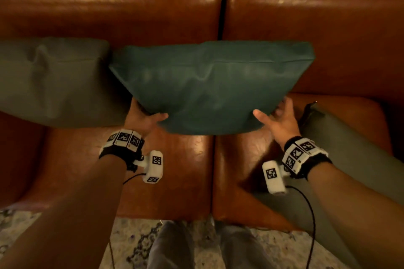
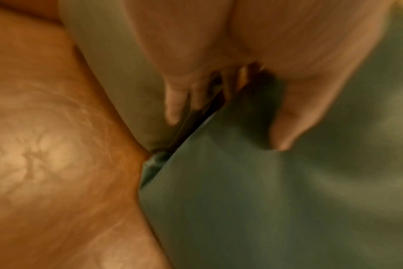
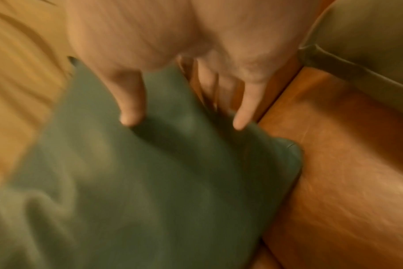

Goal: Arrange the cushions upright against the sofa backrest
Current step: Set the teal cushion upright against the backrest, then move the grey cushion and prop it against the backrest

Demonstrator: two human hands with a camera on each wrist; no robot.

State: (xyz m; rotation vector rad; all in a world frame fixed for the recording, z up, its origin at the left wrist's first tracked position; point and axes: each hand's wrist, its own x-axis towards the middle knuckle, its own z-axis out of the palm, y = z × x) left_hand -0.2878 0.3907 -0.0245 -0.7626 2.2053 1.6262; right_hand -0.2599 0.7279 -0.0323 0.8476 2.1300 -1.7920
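A teal cushion (image 1: 209,85) is held up in front of the brown leather sofa backrest (image 1: 109,6), over the seam between the two seats. My left hand (image 1: 144,116) grips its lower left corner, thumb on the front face, fingers behind. My right hand (image 1: 275,116) grips the lower right corner the same way. In the left wrist view my thumb presses the teal cushion (image 2: 265,191); in the right wrist view thumb and fingers pinch the teal cushion (image 3: 150,182). An olive cushion (image 1: 52,81) leans upright against the backrest at left.
Another olive cushion (image 1: 349,155) lies flat on the right seat beside my right forearm. The brown seat cushions (image 1: 175,177) lie below the hands. A patterned rug (image 1: 131,244) and my legs show at the bottom edge.
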